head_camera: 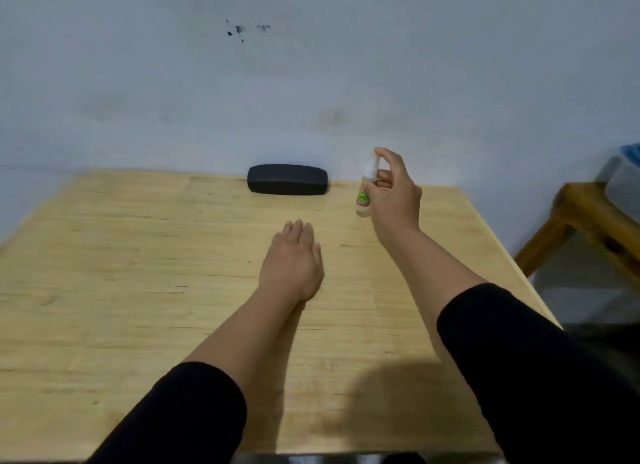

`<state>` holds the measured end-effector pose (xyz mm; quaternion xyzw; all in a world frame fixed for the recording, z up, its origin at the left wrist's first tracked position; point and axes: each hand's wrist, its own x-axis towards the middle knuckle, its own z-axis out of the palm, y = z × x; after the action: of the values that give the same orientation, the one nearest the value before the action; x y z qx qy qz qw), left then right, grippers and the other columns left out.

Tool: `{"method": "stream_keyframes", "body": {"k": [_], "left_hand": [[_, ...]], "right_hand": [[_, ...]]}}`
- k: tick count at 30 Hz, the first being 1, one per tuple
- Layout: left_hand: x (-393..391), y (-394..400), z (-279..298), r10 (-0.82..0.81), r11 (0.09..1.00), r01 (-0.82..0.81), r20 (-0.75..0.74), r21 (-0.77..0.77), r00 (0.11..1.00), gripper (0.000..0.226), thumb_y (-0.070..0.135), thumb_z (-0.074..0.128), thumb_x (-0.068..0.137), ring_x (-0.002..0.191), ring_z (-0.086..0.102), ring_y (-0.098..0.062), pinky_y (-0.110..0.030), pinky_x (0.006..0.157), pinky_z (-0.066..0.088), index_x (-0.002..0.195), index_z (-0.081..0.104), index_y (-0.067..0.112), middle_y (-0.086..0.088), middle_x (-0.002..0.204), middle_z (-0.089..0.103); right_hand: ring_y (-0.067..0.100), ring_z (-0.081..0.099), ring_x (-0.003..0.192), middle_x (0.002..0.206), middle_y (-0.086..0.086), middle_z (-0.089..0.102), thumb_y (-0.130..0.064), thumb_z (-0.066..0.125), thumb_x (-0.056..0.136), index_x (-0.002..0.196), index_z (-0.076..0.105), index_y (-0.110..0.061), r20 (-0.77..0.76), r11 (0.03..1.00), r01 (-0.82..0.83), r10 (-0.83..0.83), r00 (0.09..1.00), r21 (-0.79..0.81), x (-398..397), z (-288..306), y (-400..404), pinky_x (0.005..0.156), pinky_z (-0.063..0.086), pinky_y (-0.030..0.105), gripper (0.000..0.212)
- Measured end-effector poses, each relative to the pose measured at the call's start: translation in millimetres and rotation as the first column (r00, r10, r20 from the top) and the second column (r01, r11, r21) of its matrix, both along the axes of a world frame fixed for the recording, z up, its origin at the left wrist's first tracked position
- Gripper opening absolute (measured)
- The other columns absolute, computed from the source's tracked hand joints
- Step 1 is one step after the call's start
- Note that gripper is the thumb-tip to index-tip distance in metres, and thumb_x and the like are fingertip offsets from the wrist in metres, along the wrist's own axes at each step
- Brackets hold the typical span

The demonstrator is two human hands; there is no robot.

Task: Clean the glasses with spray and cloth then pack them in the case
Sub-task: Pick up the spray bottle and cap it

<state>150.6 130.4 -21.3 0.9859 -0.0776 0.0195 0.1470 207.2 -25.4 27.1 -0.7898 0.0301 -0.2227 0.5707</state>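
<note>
A black glasses case (287, 184) lies closed at the back of the wooden table (138, 256), against the wall. To its right my right hand (393, 195) grips a small clear spray bottle (365, 190) with a green label, index finger over its white top, the bottle upright just above or on the table. My left hand (292, 259) lies flat, palm down, on the table's middle, fingers straight and together. No glasses or cloth show in view; whether anything lies under the left hand is hidden.
A pale wall (311, 83) rises right behind the table. At the right, beyond the table's edge, stands a wooden stool or chair (581, 228) with a grey and blue thing (623, 176) on it.
</note>
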Motion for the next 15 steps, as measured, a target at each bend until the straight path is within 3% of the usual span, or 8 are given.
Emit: {"method": "stream_keyframes", "body": {"k": [4,7,9,13,15], "left_hand": [[1.5,0.6,-2.3,0.006,1.000,-0.006,0.009,-0.002,1.000,0.052,0.032,0.018,0.099,0.144,0.011,-0.023,-0.037,0.119,0.010,0.146,0.017,0.009,-0.011,0.156,0.017],[2.1,0.1,-2.6,0.017,1.000,-0.016,0.017,-0.011,1.000,0.052,0.032,0.018,0.099,0.144,0.011,-0.023,-0.036,0.117,0.008,0.146,0.018,0.009,-0.011,0.156,0.017],[2.1,-0.4,-2.1,0.023,1.000,-0.022,0.017,-0.015,1.000,0.052,0.032,0.018,0.099,0.144,0.010,-0.022,-0.034,0.117,0.006,0.146,0.017,0.010,-0.010,0.156,0.016],[1.9,0.0,-1.9,0.023,0.999,-0.023,0.011,-0.022,1.000,0.052,0.032,0.018,0.099,0.144,0.009,-0.021,-0.033,0.116,0.004,0.146,0.016,0.010,-0.009,0.156,0.015],[1.0,0.0,-1.9,0.024,0.999,-0.024,0.016,-0.028,1.000,0.052,0.031,0.018,0.099,0.144,0.008,-0.021,-0.032,0.116,0.003,0.146,0.016,0.011,-0.009,0.156,0.015]], "right_hand": [[0.011,0.062,0.085,0.099,0.000,0.059,-0.001,0.062,0.084,0.118,0.053,-0.041,-0.005,1.000,0.013,-0.013,1.000,-0.005,41.9,-0.8,12.2,0.066,0.058,0.025,0.054],[0.012,0.061,0.082,0.091,-0.006,0.055,0.001,0.061,0.084,0.114,0.053,-0.042,-0.006,1.000,-0.009,0.009,1.000,-0.022,62.8,-2.6,17.6,0.064,0.061,0.035,0.054],[0.012,0.060,0.080,0.093,-0.003,0.055,0.002,0.060,0.084,0.115,0.053,-0.039,0.006,0.998,-0.025,0.025,1.000,-0.054,72.1,-5.8,18.6,0.061,0.061,0.034,0.052],[0.017,0.062,0.085,0.102,0.007,0.058,0.002,0.057,0.085,0.118,0.051,-0.035,0.016,0.990,-0.044,0.046,0.999,-0.136,83.6,-15.2,17.0,0.056,0.053,0.019,0.050],[0.019,0.062,0.089,0.104,0.007,0.058,0.001,0.058,0.085,0.118,0.049,-0.036,0.024,0.986,-0.026,0.030,0.999,-0.166,88.6,-18.8,16.5,0.065,0.057,0.027,0.050]]}}
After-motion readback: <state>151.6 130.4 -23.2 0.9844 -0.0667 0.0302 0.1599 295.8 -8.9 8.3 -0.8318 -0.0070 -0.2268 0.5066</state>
